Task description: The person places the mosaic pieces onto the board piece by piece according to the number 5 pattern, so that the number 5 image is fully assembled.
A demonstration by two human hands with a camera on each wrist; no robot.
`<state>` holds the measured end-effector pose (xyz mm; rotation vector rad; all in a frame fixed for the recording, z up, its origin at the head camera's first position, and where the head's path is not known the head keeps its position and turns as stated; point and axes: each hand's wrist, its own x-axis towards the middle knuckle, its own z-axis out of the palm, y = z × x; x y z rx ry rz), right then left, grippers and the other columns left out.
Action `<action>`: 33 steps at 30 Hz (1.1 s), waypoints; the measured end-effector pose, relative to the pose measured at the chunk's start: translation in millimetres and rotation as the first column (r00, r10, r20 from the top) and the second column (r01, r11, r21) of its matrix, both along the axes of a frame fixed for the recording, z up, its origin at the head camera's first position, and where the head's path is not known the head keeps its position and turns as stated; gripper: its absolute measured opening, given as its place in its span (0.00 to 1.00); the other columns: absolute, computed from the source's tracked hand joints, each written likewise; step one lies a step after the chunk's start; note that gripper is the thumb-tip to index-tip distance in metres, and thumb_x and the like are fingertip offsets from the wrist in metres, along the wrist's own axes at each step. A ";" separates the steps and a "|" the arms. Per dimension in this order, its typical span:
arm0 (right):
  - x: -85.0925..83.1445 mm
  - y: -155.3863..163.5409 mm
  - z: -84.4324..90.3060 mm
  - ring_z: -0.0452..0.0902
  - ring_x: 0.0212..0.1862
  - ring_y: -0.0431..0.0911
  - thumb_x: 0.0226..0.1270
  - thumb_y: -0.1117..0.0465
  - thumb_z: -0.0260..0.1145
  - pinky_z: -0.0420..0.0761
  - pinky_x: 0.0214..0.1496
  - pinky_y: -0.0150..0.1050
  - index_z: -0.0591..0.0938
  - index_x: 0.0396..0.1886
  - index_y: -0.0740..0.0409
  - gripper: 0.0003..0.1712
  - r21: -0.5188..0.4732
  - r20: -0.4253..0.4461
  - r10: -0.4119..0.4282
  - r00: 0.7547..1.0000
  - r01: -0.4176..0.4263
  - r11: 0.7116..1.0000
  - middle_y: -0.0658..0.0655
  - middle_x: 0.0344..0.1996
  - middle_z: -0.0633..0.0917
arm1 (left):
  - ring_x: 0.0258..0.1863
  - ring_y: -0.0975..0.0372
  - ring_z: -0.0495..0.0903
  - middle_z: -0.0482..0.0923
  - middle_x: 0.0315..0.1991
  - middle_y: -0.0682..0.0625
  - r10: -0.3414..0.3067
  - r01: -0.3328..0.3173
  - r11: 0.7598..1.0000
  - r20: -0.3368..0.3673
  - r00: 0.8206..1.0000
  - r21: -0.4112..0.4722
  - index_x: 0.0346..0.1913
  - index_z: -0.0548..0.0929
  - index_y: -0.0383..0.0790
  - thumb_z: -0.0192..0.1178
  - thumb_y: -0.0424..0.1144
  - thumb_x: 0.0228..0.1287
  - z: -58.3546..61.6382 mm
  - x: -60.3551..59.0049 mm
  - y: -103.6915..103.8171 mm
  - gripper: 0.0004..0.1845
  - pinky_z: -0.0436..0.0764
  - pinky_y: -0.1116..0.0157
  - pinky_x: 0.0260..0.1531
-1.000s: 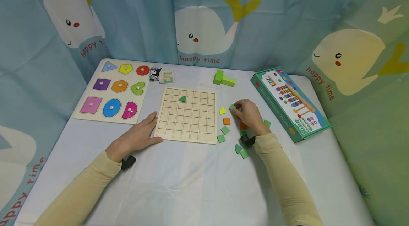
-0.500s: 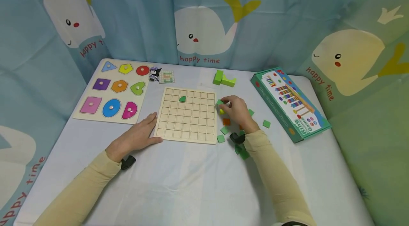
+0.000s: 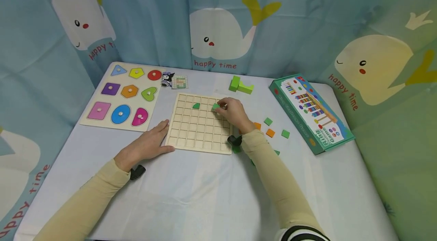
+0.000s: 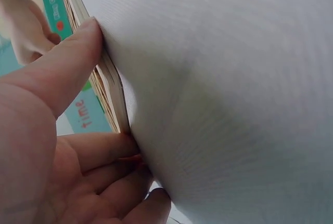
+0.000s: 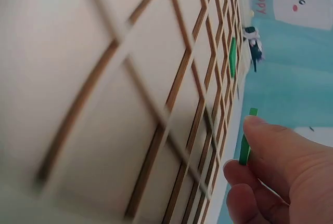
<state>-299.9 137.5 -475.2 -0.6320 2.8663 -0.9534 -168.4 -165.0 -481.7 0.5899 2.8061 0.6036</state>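
Green tile (image 3: pixel 215 107) pinched in right hand (image 3: pixel 233 114) over wooden grid board (image 3: pixel 199 123), left hand (image 3: pixel 146 145) flat, touching its edge.

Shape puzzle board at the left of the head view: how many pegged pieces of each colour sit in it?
Blue: 2, triangle and oval
Pink: 2, rectangle and half-round
Yellow: 1, pentagon
Red: 1, circle
Purple: 1, square
Orange: 1, hexagon
Green: 1, heart
Total: 9
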 end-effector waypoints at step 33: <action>-11.0 -48.2 -5.0 0.75 0.40 0.47 0.67 0.56 0.69 0.77 0.43 0.40 0.83 0.54 0.63 0.20 0.172 -0.001 0.053 0.999 -0.052 0.984 0.57 0.39 0.80 | 0.72 0.42 0.53 0.50 0.74 0.31 0.005 -0.005 1.000 0.006 1.000 -0.017 0.72 0.56 0.24 0.68 0.52 0.61 -0.8 -0.1 1.1 0.49 0.60 0.49 0.66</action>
